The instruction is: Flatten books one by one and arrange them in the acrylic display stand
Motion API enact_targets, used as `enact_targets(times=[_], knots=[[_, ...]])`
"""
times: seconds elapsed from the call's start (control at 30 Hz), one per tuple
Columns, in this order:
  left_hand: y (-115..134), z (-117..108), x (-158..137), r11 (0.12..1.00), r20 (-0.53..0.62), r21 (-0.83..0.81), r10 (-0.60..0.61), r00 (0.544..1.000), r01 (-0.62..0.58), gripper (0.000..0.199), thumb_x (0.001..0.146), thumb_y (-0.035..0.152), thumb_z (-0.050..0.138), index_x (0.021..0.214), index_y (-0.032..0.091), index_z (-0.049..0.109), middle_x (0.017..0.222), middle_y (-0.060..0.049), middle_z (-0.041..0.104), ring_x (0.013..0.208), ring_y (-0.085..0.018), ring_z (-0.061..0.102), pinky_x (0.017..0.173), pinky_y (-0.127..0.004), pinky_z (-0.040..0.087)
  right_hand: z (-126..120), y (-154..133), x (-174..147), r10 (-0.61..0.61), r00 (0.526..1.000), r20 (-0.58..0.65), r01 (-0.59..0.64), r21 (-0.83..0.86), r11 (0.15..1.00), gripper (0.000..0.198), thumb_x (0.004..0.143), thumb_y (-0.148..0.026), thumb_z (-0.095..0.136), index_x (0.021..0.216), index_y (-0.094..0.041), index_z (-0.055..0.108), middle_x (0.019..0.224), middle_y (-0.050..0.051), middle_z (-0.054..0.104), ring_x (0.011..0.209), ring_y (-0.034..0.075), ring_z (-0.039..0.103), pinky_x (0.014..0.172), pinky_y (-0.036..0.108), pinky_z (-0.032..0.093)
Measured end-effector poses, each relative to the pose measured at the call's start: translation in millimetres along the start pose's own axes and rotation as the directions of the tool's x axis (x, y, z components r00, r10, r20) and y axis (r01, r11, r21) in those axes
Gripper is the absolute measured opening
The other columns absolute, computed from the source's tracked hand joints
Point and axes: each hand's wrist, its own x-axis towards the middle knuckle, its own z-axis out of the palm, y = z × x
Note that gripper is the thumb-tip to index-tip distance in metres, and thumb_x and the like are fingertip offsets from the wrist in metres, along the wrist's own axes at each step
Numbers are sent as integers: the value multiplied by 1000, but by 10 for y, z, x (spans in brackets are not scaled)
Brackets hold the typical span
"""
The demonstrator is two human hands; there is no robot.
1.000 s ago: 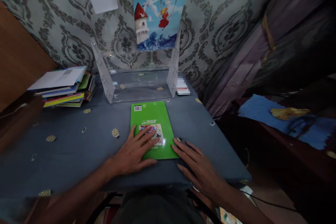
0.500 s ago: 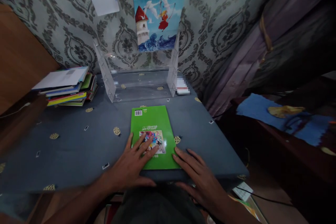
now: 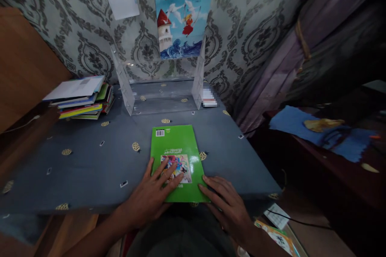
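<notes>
A green book point(image 3: 177, 138) lies on the cloth-covered table near its front edge, with a barcode at the top left and a colourful picture point(image 3: 184, 163) in the middle. My left hand point(image 3: 155, 186) rests flat across its lower left part, fingers spread over the picture. At the lower right edge of the book, the fingertips of my right hand point(image 3: 224, 196) touch the cover, fingers stretched out. The right thumb is hidden below the book's near edge.
Behind the book stands a clear acrylic stand point(image 3: 164, 106). A stack of books point(image 3: 81, 98) sits at the back left. On the wall hangs a blue poster point(image 3: 182, 16). To the right, a blue cloth point(image 3: 289, 122) lies on a dark red surface.
The green book has slid slightly toward me, closer to the table's front edge. Both hands have moved along with it, staying on the cover. My view has shifted a little.
</notes>
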Motion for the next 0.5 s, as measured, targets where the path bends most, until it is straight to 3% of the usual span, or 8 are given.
enact_targets(times=[0.13, 0.3, 0.5], knots=[[-8, 24, -7, 1000, -15, 0, -3, 1000, 3, 79, 95, 35, 61, 161, 28, 17, 169, -8, 21, 157, -33, 8, 124, -67, 3, 6, 13, 3, -1, 1000, 0, 1, 8, 1000, 33, 100, -17, 53, 132, -20, 63, 117, 13, 73, 107, 24, 69, 89, 45, 61], [-29, 72, 5, 1000, -43, -23, 16, 999, -17, 82, 94, 60, 54, 161, 29, 18, 167, -9, 26, 156, -34, 13, 124, -68, 5, -40, 27, 18, 12, 998, 59, -15, 56, 998, 39, 97, -14, 54, 135, -23, 62, 120, 13, 72, 107, 26, 69, 89, 46, 61], [-230, 60, 32, 997, -14, -62, 52, 999, -52, 81, 93, 65, 50, 161, 33, 18, 166, -8, 29, 156, -32, 17, 124, -66, 9, -68, 27, 162, -10, 994, 112, 3, 59, 998, 33, 96, -17, 56, 127, -23, 67, 114, 12, 73, 106, 26, 67, 91, 47, 58]])
